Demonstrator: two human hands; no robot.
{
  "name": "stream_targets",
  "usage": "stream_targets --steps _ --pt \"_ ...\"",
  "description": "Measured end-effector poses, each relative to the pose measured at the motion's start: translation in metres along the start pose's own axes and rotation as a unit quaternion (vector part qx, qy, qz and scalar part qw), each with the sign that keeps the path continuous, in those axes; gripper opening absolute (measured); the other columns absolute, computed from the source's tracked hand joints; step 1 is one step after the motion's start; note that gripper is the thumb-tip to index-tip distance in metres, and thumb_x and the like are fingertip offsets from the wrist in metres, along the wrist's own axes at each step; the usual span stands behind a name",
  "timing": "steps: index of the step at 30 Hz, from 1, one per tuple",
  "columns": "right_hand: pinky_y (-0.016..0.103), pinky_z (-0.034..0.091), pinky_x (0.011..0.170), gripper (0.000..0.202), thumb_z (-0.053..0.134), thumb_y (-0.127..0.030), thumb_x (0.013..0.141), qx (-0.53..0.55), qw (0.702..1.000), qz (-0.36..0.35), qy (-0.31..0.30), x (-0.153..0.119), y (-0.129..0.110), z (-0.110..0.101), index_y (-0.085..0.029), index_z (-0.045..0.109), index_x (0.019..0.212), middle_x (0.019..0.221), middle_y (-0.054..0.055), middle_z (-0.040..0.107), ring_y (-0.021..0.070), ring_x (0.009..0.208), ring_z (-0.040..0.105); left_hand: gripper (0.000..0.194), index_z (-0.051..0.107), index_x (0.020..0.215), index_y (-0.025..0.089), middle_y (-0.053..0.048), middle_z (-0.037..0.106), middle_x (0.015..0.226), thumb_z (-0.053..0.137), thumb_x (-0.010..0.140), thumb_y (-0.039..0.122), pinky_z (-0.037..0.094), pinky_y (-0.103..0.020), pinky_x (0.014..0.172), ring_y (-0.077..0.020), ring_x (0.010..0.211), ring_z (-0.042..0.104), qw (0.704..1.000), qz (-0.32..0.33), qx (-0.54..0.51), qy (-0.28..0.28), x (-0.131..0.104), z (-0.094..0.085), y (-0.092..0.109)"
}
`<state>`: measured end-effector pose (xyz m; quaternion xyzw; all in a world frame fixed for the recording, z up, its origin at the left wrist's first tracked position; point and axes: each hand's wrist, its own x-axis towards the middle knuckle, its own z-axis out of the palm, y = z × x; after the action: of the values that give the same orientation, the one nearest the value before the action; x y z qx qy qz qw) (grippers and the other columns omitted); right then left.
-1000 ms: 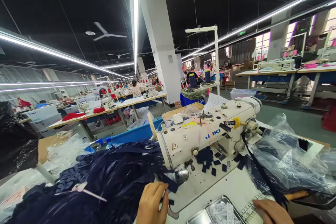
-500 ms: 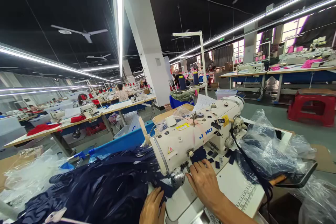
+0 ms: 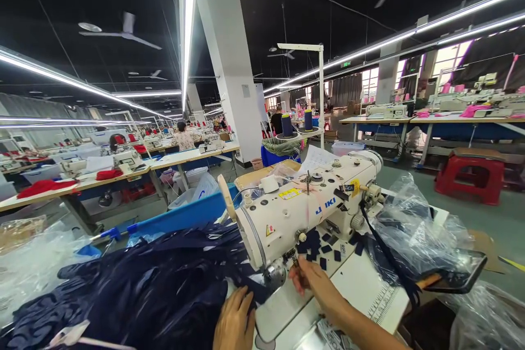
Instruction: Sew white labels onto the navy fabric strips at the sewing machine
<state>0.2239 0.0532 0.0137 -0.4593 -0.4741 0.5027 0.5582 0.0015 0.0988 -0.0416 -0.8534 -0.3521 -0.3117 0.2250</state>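
Observation:
A white sewing machine (image 3: 295, 213) stands in front of me, its head and needle area towards the left. My right hand (image 3: 318, 281) is just right of the needle area, fingers curled in a pinch; what lies between them is too small to make out. My left hand (image 3: 234, 314) lies with fingers extended on the front-left edge of the machine bed, touching navy fabric (image 3: 164, 284) heaped there. A strip of that fabric reaches towards the presser foot. Several small dark patches (image 3: 326, 249) lie on the bed behind my right hand.
A clear plastic bag (image 3: 410, 219) and a dark tray (image 3: 467, 273) lie at the right. Thread cones (image 3: 287, 126) stand on a rack behind the machine. At the left is a blue cloth trough (image 3: 192, 210). A red stool (image 3: 470, 175) is at far right.
My right hand has drawn its fingers in from lying spread over the small patches to a curled pinch near the needle, uncovering more patches. My left hand stays at the bed edge.

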Motion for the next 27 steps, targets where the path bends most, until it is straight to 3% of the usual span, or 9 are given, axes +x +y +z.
stream_targets --steps 3,5,7,9,12,14,18,23,27 --pt "0.028 0.034 0.056 0.041 0.05 -0.058 0.071 -0.241 0.946 -0.157 0.152 0.0 -0.001 -0.003 -0.02 0.045 0.059 0.055 -0.001 0.046 0.0139 0.052 0.041 0.027 0.064 0.092 0.017 -0.008 0.067 0.094 0.04 0.079 0.023 0.057 -0.031 0.069 -0.0212 0.085 0.064 1.0 -0.005 0.003 -0.013 0.001 -0.002 0.002" --pt "0.028 0.033 0.056 0.04 0.05 -0.055 0.072 -0.293 0.917 -0.197 0.185 0.001 0.001 -0.003 -0.02 0.043 0.056 0.054 -0.001 0.046 0.0142 0.053 0.042 0.027 0.064 0.092 0.017 -0.008 0.067 0.095 0.041 0.079 0.022 0.056 -0.031 0.07 -0.0214 0.087 0.064 1.0 -0.016 0.001 -0.02 0.001 -0.003 0.003" --pt "0.027 0.033 0.051 0.044 0.043 -0.059 0.075 -0.231 0.95 -0.156 0.139 0.002 0.002 -0.002 -0.02 0.044 0.055 0.051 -0.001 0.044 0.0133 0.048 0.041 0.027 0.064 0.092 0.018 -0.008 0.067 0.096 0.042 0.078 0.022 0.056 -0.032 0.071 -0.0217 0.088 0.064 0.999 -0.027 -0.006 -0.028 0.001 -0.005 0.004" --pt "0.026 0.031 0.046 0.051 0.037 -0.065 0.076 -0.091 0.993 -0.06 0.042 0.004 0.003 -0.002 -0.018 0.049 0.059 0.048 -0.002 0.041 0.0112 0.042 0.037 0.027 0.064 0.094 0.018 -0.008 0.067 0.097 0.043 0.078 0.022 0.056 -0.032 0.072 -0.0218 0.089 0.063 0.999 -0.035 -0.017 -0.036 0.001 -0.006 0.005" --pt "0.025 0.032 0.047 0.058 0.038 -0.07 0.073 0.086 0.993 0.048 -0.063 0.004 0.003 -0.002 -0.015 0.055 0.069 0.05 -0.004 0.041 0.0083 0.039 0.034 0.027 0.064 0.094 0.018 -0.008 0.067 0.097 0.043 0.078 0.02 0.056 -0.033 0.073 -0.0222 0.089 0.063 0.998 -0.044 -0.035 -0.034 0.001 -0.006 0.005" --pt "0.025 0.033 0.048 0.058 0.044 -0.072 0.069 0.081 0.995 0.04 -0.047 0.004 0.002 -0.004 -0.015 0.055 0.068 0.049 -0.004 0.042 0.0084 0.04 0.036 0.026 0.064 0.093 0.018 -0.008 0.067 0.096 0.043 0.077 0.021 0.056 -0.034 0.072 -0.0225 0.087 0.063 0.997 -0.049 -0.044 -0.028 0.002 -0.005 0.005" --pt "0.025 0.029 0.046 0.053 0.054 -0.07 0.062 -0.045 0.997 -0.048 0.042 0.003 -0.001 -0.006 -0.017 0.049 0.056 0.044 -0.005 0.039 0.0095 0.042 0.036 0.026 0.066 0.092 0.018 -0.008 0.067 0.095 0.045 0.076 0.02 0.055 -0.036 0.073 -0.0233 0.086 0.063 0.992 -0.09 -0.077 -0.044 0.005 -0.009 0.009" --pt "0.025 0.027 0.046 0.051 0.058 -0.065 0.064 0.112 0.987 0.073 -0.09 -0.001 -0.005 -0.011 -0.014 0.056 0.064 0.047 -0.005 0.041 0.0072 0.04 0.033 0.027 0.066 0.09 0.017 -0.011 0.065 0.099 0.047 0.071 0.019 0.047 -0.05 0.084 -0.0287 0.096 0.058 0.948 -0.213 -0.224 -0.081 0.01 -0.02 0.022" --pt "0.026 0.034 0.053 0.052 0.054 -0.064 0.069 0.081 0.985 0.099 -0.119 -0.013 -0.007 -0.024 -0.012 0.06 0.073 0.055 -0.001 0.051 0.0094 0.047 0.043 0.027 0.066 0.089 0.016 -0.012 0.065 0.098 0.047 0.071 0.022 0.045 -0.049 0.086 -0.0271 0.095 0.059 0.912 -0.266 -0.307 -0.062 0.017 -0.027 0.029"
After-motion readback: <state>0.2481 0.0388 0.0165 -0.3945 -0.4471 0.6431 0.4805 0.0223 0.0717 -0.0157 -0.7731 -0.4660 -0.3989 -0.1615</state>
